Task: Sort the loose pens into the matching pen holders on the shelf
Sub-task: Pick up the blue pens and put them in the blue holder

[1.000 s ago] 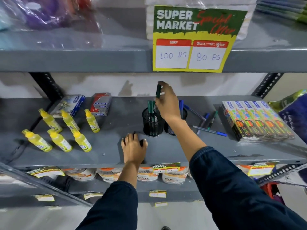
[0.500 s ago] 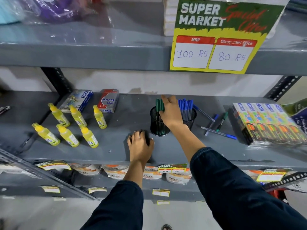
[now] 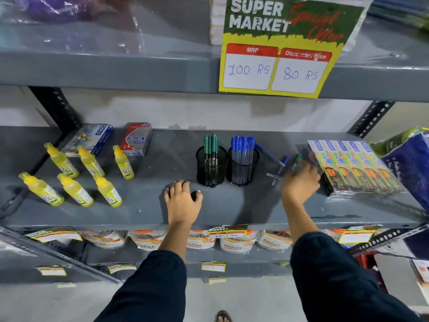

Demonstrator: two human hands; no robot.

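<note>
Two black mesh holders stand mid-shelf: the left holder (image 3: 210, 169) has green pens, the right holder (image 3: 242, 169) has blue pens. To their right lie loose pens: a blue pen (image 3: 270, 155), a second blue pen (image 3: 282, 166) and a green pen (image 3: 296, 161). My right hand (image 3: 300, 185), blurred, hovers over these loose pens, its fingertips at the green pen; whether it grips one is unclear. Fingers apart and holding nothing, my left hand (image 3: 183, 201) rests flat on the shelf (image 3: 144, 205) just in front and left of the green-pen holder.
Several yellow glue bottles (image 3: 76, 180) stand at the left, with two small boxes (image 3: 137, 139) behind them. A stack of colourful boxes (image 3: 357, 168) lies right of the loose pens. A price sign (image 3: 278, 70) hangs from the shelf above. Packets fill the shelf below.
My right hand put the green pen into the left holder, then swung right to the loose pens. The left hand stayed put. The camera moved closer.
</note>
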